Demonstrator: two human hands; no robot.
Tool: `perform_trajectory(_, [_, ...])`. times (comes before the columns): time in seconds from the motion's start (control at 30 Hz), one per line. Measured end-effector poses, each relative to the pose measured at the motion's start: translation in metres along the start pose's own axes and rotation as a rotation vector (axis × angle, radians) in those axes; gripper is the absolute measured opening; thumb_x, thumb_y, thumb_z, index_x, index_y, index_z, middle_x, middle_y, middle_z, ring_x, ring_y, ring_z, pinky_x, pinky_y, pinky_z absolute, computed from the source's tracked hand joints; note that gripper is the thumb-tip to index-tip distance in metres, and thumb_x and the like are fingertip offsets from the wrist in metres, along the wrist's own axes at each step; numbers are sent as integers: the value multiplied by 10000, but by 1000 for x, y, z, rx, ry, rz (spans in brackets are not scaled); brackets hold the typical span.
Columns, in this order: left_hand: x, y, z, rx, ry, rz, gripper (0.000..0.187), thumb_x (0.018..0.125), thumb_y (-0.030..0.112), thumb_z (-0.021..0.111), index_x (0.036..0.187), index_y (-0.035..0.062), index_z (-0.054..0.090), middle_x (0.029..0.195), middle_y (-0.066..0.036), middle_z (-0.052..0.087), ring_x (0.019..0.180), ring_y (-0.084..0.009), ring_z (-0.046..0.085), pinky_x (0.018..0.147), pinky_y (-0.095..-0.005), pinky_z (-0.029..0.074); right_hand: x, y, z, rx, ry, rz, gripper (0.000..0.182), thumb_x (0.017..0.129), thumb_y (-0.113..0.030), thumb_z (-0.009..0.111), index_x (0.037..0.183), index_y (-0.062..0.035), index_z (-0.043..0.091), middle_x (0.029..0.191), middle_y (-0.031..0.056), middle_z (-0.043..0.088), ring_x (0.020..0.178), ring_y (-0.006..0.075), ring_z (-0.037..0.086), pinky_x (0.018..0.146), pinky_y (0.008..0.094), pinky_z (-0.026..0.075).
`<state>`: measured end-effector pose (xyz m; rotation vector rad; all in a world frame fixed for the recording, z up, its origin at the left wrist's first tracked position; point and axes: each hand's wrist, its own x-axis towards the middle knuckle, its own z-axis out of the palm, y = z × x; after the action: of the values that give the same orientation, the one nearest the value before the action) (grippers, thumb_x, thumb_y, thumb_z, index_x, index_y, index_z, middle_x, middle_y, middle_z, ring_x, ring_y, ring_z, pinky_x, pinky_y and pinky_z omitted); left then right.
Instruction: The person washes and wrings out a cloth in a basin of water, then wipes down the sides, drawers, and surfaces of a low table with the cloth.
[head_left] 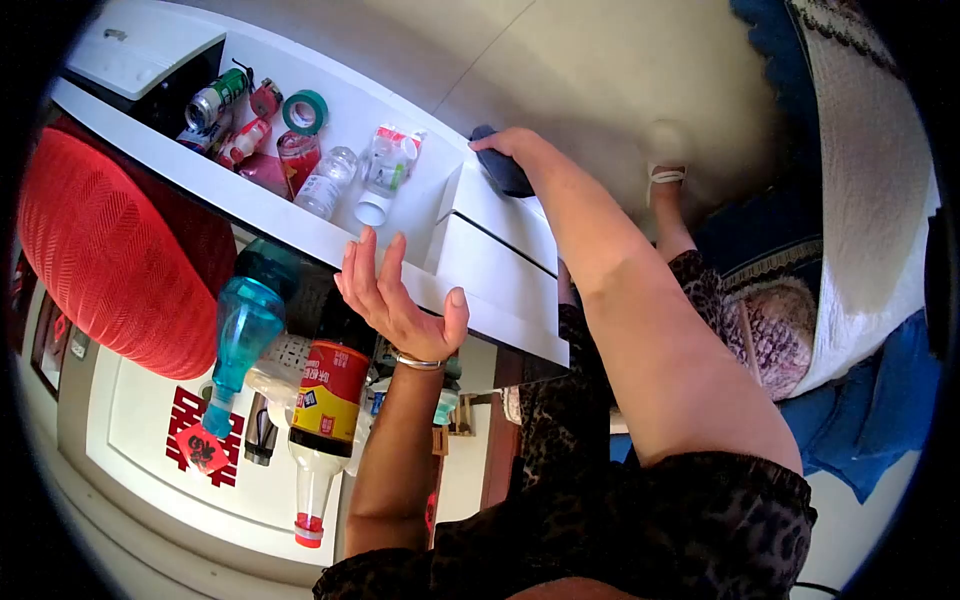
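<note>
My left hand (400,305), with a silver bangle at the wrist, has its fingers spread and holds nothing. It hovers at the near rim of a white open compartment (405,245), close to a white-capped clear plastic bottle (382,180). My right hand (515,143) is closed around a dark grey cloth (508,176), pressed on the compartment's far right edge. In the compartment lie another clear bottle (325,187), a glass jar with red contents (298,158), a green tape roll (305,112) and a green can (217,96).
Beside the compartment stand a blue-green bottle (245,330) and a dark sauce bottle (328,390), both appearing upside down. A large red textured object (110,255) is at the left. Blue fabric (860,400) hangs at the right. A sandalled foot (665,178) is on the floor.
</note>
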<state>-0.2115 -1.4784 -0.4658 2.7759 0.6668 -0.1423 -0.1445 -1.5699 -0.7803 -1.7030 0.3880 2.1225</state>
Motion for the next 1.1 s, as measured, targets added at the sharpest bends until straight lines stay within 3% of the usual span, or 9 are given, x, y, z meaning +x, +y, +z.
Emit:
perform_trajectory(0.1, [-1,-3,2,-4,16,-12,697,841,546,438,1248,-16,498,1349,-223,440,1277,-370,355,1063,-517,217,-9,-19,0,269,-98,59,659,574,-523,826,1007,-43,698,1070,137,657,906,277,620,815,376,469])
perform_trajectory(0.2, [-5,-2,-1,-4,4,-21,705,832,547,446,1254,-16,493,1350,-221,440,1278,-367,356,1063,-517,216,15,-22,2,235,-185,203,594,587,-501,826,966,-63,695,1012,129,660,846,275,617,768,381,473])
perform_trajectory(0.3, [-1,-3,1,-12,10,-11,704,826,539,455,1258,-16,489,1350,-220,439,1281,-363,355,1065,-515,212,32,-7,3,174,-275,95,679,615,-516,791,1119,-86,645,1134,140,624,986,279,597,852,423,475])
perform_trajectory(0.5, [-3,-1,-1,-13,12,-15,693,827,527,466,1265,-10,486,1350,-219,440,1277,-363,362,1066,-510,211,27,-9,7,233,-202,227,679,605,-527,792,1105,-90,652,1117,159,627,954,281,609,841,425,479])
perform_trajectory(0.8, [-1,-2,1,-33,32,-16,697,828,534,475,1264,-10,487,1356,-210,443,1280,-371,360,1069,-508,203,9,-1,6,229,-55,111,620,630,-476,768,1035,-18,664,1032,178,664,889,287,654,797,409,501])
perform_trajectory(0.9, [-2,-2,0,-29,19,-20,696,829,532,473,1260,-15,491,1354,-208,444,1278,-371,360,1069,-507,202,2,23,21,215,161,-243,636,650,-476,757,1057,0,647,1068,199,656,938,289,653,834,395,496])
perform_trajectory(0.93, [-1,-1,-1,-25,16,-19,686,832,524,472,1250,-20,497,1350,-208,447,1272,-373,364,1063,-508,209,12,37,31,177,189,-360,548,722,-387,723,1111,-13,629,1089,215,645,995,310,632,891,378,470])
perform_trajectory(1.03, [-1,-2,-1,-27,16,-2,679,831,517,472,1239,-26,502,1342,-209,451,1259,-376,376,1053,-510,224,-18,73,45,105,203,-804,456,762,-280,691,1161,-72,620,1123,189,613,1055,322,586,912,374,453])
perform_trajectory(1.1, [2,-2,-3,-36,25,5,674,834,512,471,1235,-29,504,1337,-209,455,1249,-380,384,1047,-511,233,-67,68,40,-257,279,-879,391,782,-236,664,1152,-115,635,1107,150,581,1058,317,554,896,392,442])
